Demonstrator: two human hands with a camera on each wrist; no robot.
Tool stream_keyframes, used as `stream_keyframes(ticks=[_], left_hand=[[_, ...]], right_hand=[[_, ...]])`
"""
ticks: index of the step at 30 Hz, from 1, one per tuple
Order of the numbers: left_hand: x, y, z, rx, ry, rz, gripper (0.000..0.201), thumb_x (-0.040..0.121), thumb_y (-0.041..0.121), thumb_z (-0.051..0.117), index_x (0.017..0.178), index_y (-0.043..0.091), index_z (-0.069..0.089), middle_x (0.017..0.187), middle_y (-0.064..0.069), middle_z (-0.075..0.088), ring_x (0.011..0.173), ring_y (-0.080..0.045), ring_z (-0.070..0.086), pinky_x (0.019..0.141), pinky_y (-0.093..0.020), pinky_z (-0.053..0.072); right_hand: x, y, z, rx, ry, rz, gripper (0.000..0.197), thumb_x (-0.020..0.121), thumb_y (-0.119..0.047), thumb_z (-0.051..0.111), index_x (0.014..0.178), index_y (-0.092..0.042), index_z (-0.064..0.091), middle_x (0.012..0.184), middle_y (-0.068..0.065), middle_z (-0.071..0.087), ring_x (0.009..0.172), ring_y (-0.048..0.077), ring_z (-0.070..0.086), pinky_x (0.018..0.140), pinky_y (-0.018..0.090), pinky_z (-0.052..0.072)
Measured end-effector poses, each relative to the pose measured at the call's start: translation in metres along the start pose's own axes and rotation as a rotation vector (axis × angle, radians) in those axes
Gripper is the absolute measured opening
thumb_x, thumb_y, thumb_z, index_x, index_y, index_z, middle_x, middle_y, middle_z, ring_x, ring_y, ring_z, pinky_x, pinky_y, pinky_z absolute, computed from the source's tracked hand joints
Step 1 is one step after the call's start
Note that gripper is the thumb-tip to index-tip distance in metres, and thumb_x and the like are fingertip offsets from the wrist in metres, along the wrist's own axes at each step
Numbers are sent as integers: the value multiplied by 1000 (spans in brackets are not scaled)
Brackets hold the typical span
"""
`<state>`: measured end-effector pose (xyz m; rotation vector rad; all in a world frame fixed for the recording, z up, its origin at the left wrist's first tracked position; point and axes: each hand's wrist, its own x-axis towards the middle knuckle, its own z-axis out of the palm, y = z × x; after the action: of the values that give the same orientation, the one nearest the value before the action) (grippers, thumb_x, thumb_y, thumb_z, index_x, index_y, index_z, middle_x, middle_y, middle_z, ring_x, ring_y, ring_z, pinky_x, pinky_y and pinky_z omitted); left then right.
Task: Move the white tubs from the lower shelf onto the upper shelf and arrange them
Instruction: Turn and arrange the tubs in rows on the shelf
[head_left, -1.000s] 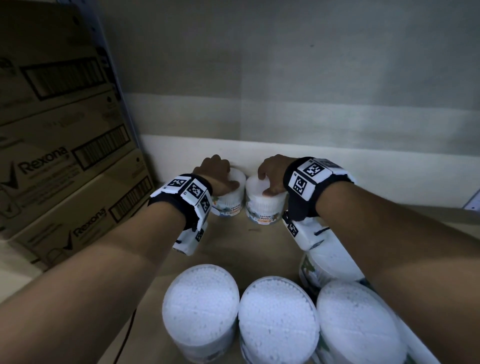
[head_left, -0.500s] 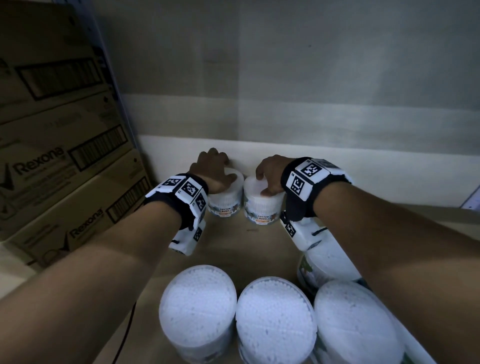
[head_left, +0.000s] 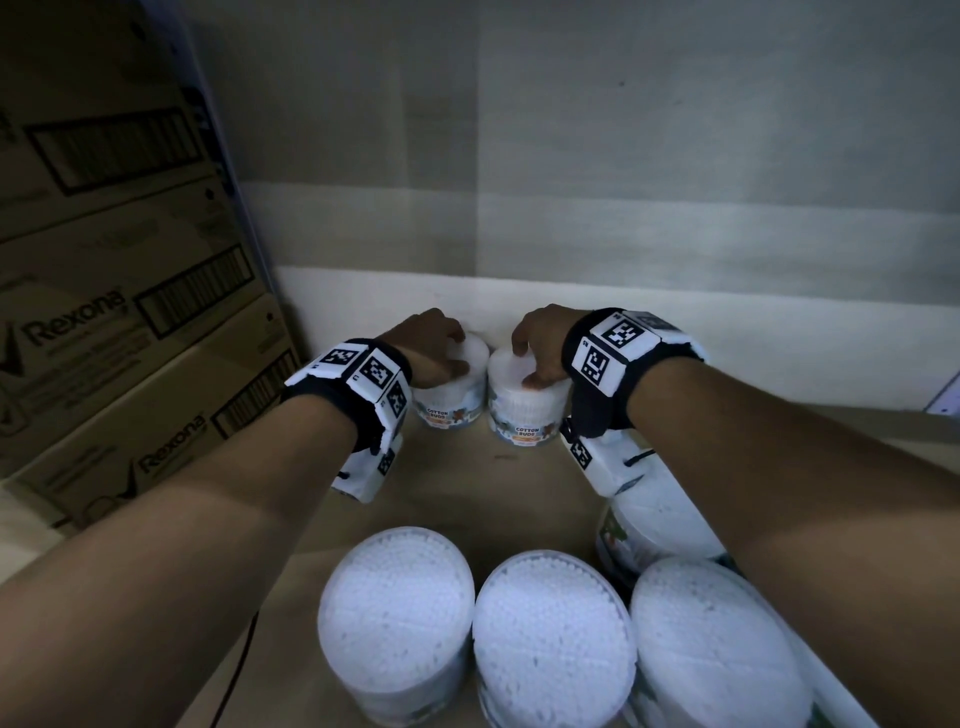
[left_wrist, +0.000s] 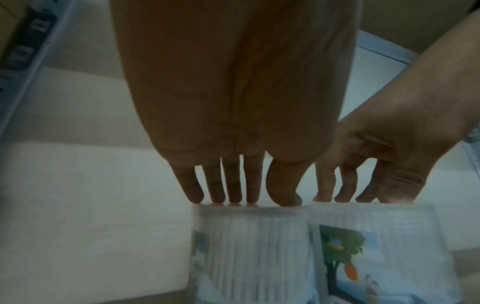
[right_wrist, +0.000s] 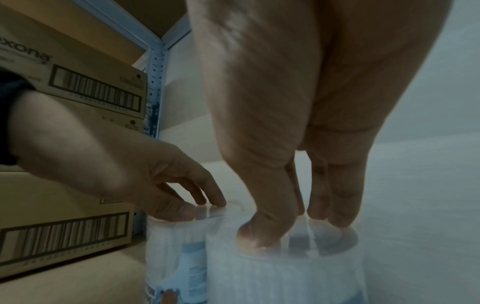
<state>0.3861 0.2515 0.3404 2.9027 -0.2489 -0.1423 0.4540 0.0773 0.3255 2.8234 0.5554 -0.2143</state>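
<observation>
Two small white cotton-bud tubs stand side by side and touching at the back of the brown shelf board (head_left: 493, 493), close to the wall. On the lid of the left tub (head_left: 449, 400) (left_wrist: 249, 246) my left hand (head_left: 457, 351) (left_wrist: 244, 200) rests its straight fingertips and thumb. My right hand (head_left: 527, 364) (right_wrist: 293, 230) presses its thumb and fingertips down on the lid of the right tub (head_left: 527, 410) (right_wrist: 285, 277). Neither hand wraps round a tub's side.
Three large white tubs (head_left: 397, 623) (head_left: 553, 639) (head_left: 722, 649) stand in a row at the front, a further one (head_left: 654, 525) under my right forearm. Stacked Rexona cartons (head_left: 104, 322) fill the left side past a metal shelf post (right_wrist: 155, 61). The wall (head_left: 623, 208) closes the back.
Both hands and the two small tubs have slid a little back toward the wall and slightly left. The hands stay on the lids.
</observation>
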Motion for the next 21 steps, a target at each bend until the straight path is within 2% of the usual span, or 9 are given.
stream_keyframes(ticks=[5,10,14,16,19,21], left_hand=[[-2,-2,-1,-25,-7,27,54,91,33,58,141,17,42,148,-6,34,135,-24,37,108,-33,33],[-1,1,-4,28,-4,47,53,91,32,59,139,14,44,144,-9,38,131,-26,40,104,-32,34],[-2,3,-4,65,-15,48,53,91,32,58,139,13,43,143,-10,38,130,-27,42,104,-33,36],[-3,4,-5,80,-27,53,53,91,32,59,138,14,44,142,-9,39,129,-27,43,104,-34,37],[-7,9,-9,117,-65,63,52,90,31,60,137,15,43,140,-10,39,127,-28,44,101,-34,38],[-12,13,-11,157,-102,67,53,90,31,61,137,15,42,139,-10,39,126,-28,45,99,-34,39]], right_hand=[[4,1,1,-5,-4,-3,73,46,-64,76,106,-27,62,109,-2,65,92,21,65,83,39,57],[2,1,2,3,-4,-9,68,53,-59,76,110,-24,62,111,0,64,95,23,64,85,40,56],[1,-2,-1,-17,-20,-14,72,51,-62,76,111,-24,62,111,0,65,95,23,65,85,40,56],[2,-3,-2,-29,-40,-14,77,47,-66,74,111,-26,60,112,-1,64,95,24,65,85,41,56],[9,-2,-1,-30,-43,-7,90,29,-77,63,107,-31,55,112,-5,61,94,24,64,82,43,56],[9,-3,0,-53,-79,-3,84,25,-79,61,96,-37,50,111,-6,59,94,24,63,82,43,55]])
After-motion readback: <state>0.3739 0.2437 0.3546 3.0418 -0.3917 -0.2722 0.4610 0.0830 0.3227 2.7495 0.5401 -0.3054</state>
